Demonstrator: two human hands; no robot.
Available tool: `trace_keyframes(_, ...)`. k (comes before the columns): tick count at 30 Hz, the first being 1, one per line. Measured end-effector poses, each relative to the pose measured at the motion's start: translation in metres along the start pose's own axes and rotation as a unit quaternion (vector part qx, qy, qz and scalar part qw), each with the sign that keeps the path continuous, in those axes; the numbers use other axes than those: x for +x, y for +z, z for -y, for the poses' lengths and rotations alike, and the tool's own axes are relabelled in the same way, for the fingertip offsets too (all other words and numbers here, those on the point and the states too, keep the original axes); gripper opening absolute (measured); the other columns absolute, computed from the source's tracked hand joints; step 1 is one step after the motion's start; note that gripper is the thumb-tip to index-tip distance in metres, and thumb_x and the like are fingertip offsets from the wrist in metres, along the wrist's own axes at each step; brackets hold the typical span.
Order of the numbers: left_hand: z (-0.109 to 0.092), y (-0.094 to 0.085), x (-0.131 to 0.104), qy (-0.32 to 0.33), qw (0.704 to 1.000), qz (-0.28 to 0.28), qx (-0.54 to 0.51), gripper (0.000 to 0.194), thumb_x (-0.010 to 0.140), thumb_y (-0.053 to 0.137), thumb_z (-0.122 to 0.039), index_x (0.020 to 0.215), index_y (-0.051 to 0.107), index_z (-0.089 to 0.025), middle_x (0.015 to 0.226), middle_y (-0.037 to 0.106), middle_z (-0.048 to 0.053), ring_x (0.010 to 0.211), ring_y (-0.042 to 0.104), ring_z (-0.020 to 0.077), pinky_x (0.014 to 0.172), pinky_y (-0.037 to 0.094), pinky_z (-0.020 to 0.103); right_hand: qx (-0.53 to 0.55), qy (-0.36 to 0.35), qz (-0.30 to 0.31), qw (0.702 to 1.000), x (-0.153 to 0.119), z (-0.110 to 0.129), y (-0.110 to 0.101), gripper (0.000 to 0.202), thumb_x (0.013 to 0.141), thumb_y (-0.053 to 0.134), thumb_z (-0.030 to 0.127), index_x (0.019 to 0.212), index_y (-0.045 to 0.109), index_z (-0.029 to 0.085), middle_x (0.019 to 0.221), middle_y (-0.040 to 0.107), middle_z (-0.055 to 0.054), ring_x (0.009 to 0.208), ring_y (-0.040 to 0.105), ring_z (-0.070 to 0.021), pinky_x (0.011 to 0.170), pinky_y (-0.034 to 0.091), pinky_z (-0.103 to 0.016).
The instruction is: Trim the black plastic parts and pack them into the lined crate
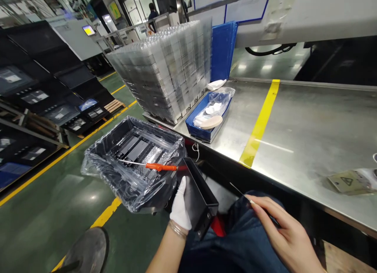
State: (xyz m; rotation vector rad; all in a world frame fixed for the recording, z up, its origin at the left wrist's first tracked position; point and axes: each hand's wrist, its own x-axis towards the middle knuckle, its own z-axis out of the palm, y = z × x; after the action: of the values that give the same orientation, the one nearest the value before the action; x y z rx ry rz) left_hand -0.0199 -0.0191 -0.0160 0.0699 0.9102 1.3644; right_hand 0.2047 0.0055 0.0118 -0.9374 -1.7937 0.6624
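the steel table (309, 123) runs along the person's right, its front edge just above their lap, with a yellow stripe (260, 123) across a wide bare stretch of top. to the left the green floor lies open beyond the knee.

the left hand (180, 208), in a white glove, is closed flat against the side of a small black box (197, 192) and grips it, the box tilted with its open top facing up and away, held over the lap. the right hand (287, 233), bare, rests on the thigh with thumb and fingers pinched on a thin metal rod (240, 192) that points up-left toward the box.

just left of the box sits a black tray lined with clear plastic (132, 163), an orange-handled screwdriver (150, 165) lying across it, its handle end touching the box's corner. on the table's far end stand a stack of clear trays (167, 76), a blue bin (207, 116) holding bagged white pieces, and blue panels (222, 49) upright behind.
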Motion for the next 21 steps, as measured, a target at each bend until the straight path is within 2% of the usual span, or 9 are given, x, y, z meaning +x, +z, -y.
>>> trace_keyframes(4,-0.005,-0.004,-0.006,-0.045,0.996,0.032,-0.064,0.046,0.065,0.081,-0.057,0.093,0.076,-0.021,0.102,0.075,0.004,0.12,0.06,0.0258,0.111,0.041,0.035,0.051,0.014,0.166,0.985,-0.004,0.013,-0.006,0.025,0.096,0.054,0.035,0.082,0.073,0.026,0.073,0.072,0.0,0.064,0.07,-0.014,0.058,0.054,-0.016)
trace_keyframes(7,-0.007,-0.003,-0.011,-0.062,0.991,0.04,-0.108,0.043,0.066,0.082,-0.052,0.095,0.075,-0.02,0.095,0.077,0.0,0.109,0.066,0.0226,0.11,0.041,0.032,0.067,0.043,0.238,0.968,-0.007,0.021,-0.003,0.033,0.097,0.051,0.04,0.075,0.07,0.025,0.065,0.068,0.0,0.056,0.065,-0.0135,0.053,0.05,-0.02)
trace_keyframes(10,-0.007,-0.002,-0.013,-0.065,0.984,0.053,-0.156,0.044,0.07,0.08,-0.048,0.099,0.074,-0.015,0.095,0.077,0.003,0.096,0.07,0.0197,0.105,0.045,0.03,0.088,0.05,0.307,0.946,-0.01,0.021,0.001,0.035,0.098,0.049,0.04,0.072,0.068,0.024,0.061,0.064,0.0,0.054,0.061,-0.0129,0.052,0.047,-0.022)
trace_keyframes(12,-0.006,-0.002,-0.013,-0.063,0.981,0.051,-0.174,0.041,0.074,0.078,-0.046,0.097,0.074,-0.013,0.095,0.077,0.005,0.09,0.071,0.0184,0.101,0.048,0.029,0.096,0.058,0.316,0.942,-0.012,0.019,0.002,0.035,0.098,0.049,0.04,0.073,0.068,0.024,0.062,0.065,0.0,0.055,0.061,-0.0133,0.053,0.046,-0.022)
trace_keyframes(15,-0.006,-0.001,-0.013,-0.067,0.982,0.033,-0.173,0.036,0.079,0.073,-0.046,0.092,0.074,-0.013,0.09,0.077,0.004,0.085,0.071,0.0169,0.099,0.049,0.028,0.089,0.068,0.29,0.95,-0.013,0.018,0.003,0.034,0.098,0.049,0.041,0.076,0.069,0.024,0.065,0.067,-0.001,0.058,0.063,-0.0139,0.055,0.047,-0.023)
trace_keyframes(16,-0.006,0.0,-0.014,-0.064,0.983,0.027,-0.171,0.036,0.08,0.072,-0.047,0.092,0.074,-0.014,0.09,0.077,0.004,0.084,0.071,0.0163,0.099,0.048,0.028,0.09,0.065,0.302,0.947,-0.013,0.019,0.003,0.034,0.098,0.049,0.04,0.076,0.069,0.024,0.065,0.066,0.0,0.058,0.063,-0.0132,0.055,0.047,-0.022)
trace_keyframes(19,-0.006,-0.002,-0.013,-0.056,0.986,0.002,-0.157,0.036,0.075,0.077,-0.049,0.09,0.075,-0.016,0.088,0.077,0.002,0.082,0.072,0.0175,0.101,0.048,0.03,0.106,0.044,0.357,0.927,-0.012,0.02,0.0,0.032,0.098,0.051,0.037,0.074,0.068,0.024,0.062,0.064,0.002,0.055,0.061,-0.0104,0.054,0.045,-0.019)
trace_keyframes(21,-0.004,-0.006,-0.013,-0.043,0.989,-0.015,-0.141,0.041,0.066,0.083,-0.05,0.088,0.075,-0.017,0.084,0.076,0.003,0.089,0.071,0.0224,0.102,0.048,0.035,0.109,0.041,0.333,0.936,-0.011,0.019,-0.001,0.03,0.097,0.053,0.035,0.073,0.068,0.025,0.062,0.065,0.003,0.055,0.062,-0.01,0.054,0.047,-0.017)
